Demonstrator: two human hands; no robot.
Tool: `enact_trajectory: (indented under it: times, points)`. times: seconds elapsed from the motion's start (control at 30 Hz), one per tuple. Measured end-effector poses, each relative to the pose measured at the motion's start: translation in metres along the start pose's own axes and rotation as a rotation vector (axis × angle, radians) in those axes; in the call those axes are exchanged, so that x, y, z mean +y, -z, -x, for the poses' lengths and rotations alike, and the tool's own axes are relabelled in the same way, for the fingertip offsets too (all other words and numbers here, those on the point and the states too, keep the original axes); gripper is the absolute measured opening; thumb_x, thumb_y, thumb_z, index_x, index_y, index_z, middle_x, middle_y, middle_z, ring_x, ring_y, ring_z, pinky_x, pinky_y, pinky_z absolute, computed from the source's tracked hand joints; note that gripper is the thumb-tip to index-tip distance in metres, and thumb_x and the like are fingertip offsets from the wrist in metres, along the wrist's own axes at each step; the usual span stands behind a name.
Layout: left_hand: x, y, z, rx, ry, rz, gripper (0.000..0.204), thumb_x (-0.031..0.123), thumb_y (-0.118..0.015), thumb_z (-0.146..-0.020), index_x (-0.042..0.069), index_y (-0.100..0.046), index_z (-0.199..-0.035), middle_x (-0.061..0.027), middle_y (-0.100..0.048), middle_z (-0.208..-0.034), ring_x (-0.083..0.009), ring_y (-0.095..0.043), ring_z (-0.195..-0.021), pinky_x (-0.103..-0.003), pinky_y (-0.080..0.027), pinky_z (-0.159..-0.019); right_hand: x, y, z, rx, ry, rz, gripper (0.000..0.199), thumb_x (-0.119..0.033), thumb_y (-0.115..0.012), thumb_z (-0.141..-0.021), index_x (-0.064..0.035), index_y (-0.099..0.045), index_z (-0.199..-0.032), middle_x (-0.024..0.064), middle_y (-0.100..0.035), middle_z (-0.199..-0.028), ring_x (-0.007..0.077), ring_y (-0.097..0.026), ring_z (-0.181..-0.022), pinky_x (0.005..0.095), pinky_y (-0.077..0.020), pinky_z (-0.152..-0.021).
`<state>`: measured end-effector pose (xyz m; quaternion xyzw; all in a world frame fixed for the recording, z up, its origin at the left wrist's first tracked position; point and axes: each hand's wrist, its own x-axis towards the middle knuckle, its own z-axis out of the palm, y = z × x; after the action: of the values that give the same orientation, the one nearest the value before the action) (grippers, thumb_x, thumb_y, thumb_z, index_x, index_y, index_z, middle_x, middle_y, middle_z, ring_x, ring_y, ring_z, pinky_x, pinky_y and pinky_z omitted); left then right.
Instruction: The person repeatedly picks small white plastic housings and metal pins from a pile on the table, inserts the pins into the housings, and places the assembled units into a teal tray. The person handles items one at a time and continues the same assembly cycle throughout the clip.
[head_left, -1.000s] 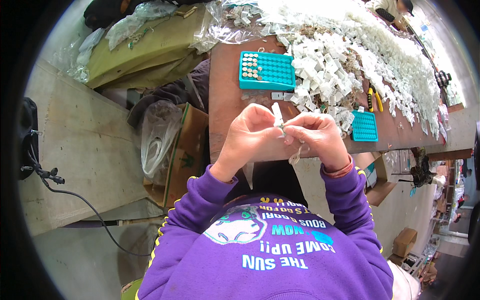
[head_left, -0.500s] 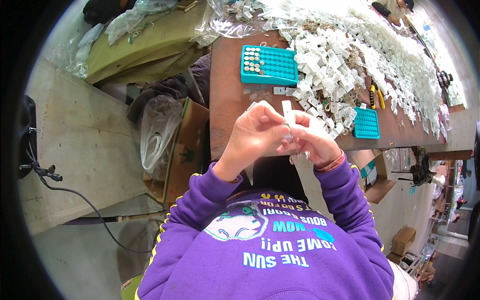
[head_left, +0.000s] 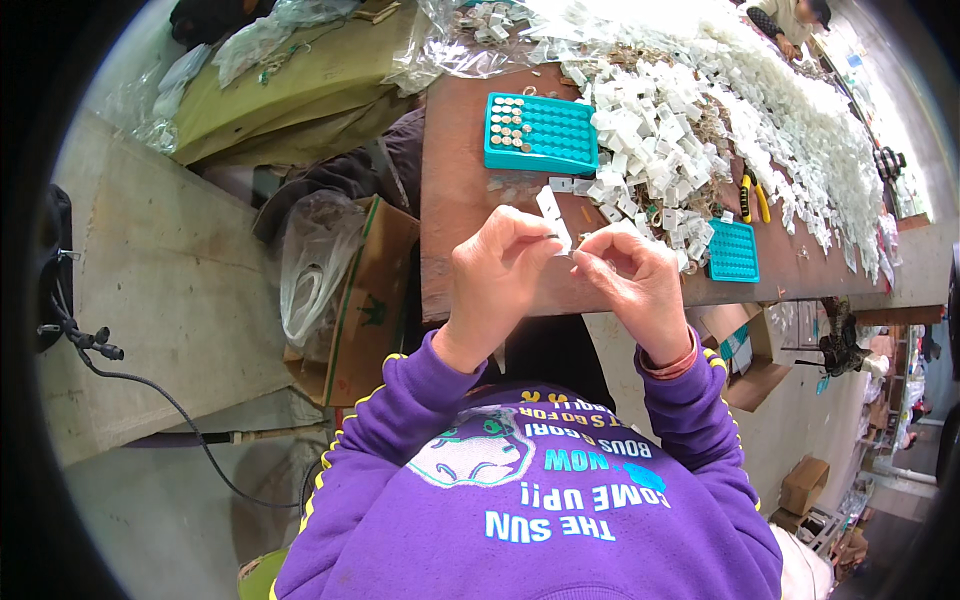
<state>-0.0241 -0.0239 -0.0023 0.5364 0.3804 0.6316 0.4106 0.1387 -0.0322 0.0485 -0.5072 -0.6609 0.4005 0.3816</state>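
Note:
My left hand (head_left: 495,278) pinches a small white plastic piece (head_left: 553,215), flat and narrow, that stands up from between thumb and fingers. Close on its right, my right hand (head_left: 640,285) has thumb and forefinger pressed together at the lower end of that piece. Whatever sits in those fingertips is too small to make out. Both hands are held over the front edge of the brown table (head_left: 455,215). Beyond them lies a teal tray (head_left: 540,162) with rows of round pockets, several on its left side filled with small silvery discs.
A large heap of white plastic pieces (head_left: 660,120) spreads over the table to the far right. Yellow-and-black pliers (head_left: 746,195) and a smaller teal tray (head_left: 734,252) lie right. A cardboard box (head_left: 345,350) with a clear bag stands left. Another person (head_left: 790,25) is at the far right.
My hands have moved slightly apart, the right one shifting right and down. The white piece now tilts left in my left hand. The far person's hand has come further into view.

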Motion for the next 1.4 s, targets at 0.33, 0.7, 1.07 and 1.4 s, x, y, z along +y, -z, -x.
enact_trajectory:
  times: [0.33, 0.7, 1.07, 1.4]
  points:
    - [0.004, -0.014, 0.002, 0.178, 0.280, 0.593, 0.012, 0.009, -0.062, -0.092, 0.005, -0.051, -0.095, -0.0044, -0.061, -0.090, -0.0092, -0.059, -0.080, -0.023, -0.048, -0.070, -0.001, -0.019, -0.002, -0.089, -0.204, -0.558, 0.005, -0.007, -0.060, -0.091, -0.0022, -0.060, -0.090, 0.0065, -0.067, -0.074, 0.0095, -0.063, -0.068, 0.0218, -0.0479, -0.064]
    - [-0.007, 0.001, -0.030, 0.218, 0.321, 0.964, 0.013, 0.018, -0.056, -0.096, 0.007, -0.050, -0.101, -0.0110, -0.063, -0.096, -0.0222, -0.064, -0.093, -0.035, -0.052, -0.085, 0.010, -0.020, -0.043, -0.093, -0.050, -0.309, 0.017, -0.011, -0.060, -0.091, -0.0020, -0.062, -0.105, 0.0042, -0.068, -0.089, 0.0096, -0.064, -0.078, 0.0230, -0.0498, -0.066]
    - [-0.048, 0.016, -0.062, 0.311, 0.312, 1.029, 0.013, 0.015, -0.052, -0.098, 0.007, -0.047, -0.106, -0.0032, -0.051, -0.083, -0.0093, -0.048, -0.065, -0.021, -0.039, -0.054, 0.057, -0.027, -0.155, 0.161, 0.387, 0.669, 0.010, -0.015, -0.068, -0.081, -0.0074, -0.069, -0.087, 0.0095, -0.063, -0.080, 0.0273, -0.063, -0.070, 0.0363, -0.0494, -0.064]
    - [-0.050, 0.013, -0.062, 0.316, 0.332, 1.133, 0.012, 0.012, -0.052, -0.097, 0.004, -0.050, -0.105, -0.0098, -0.058, -0.091, -0.0119, -0.050, -0.070, -0.018, -0.041, -0.055, 0.059, -0.024, -0.158, 0.139, 0.473, 0.782, 0.009, -0.010, -0.066, -0.079, -0.0057, -0.062, -0.085, 0.0108, -0.064, -0.077, 0.0270, -0.065, -0.073, 0.0363, -0.0510, -0.067]
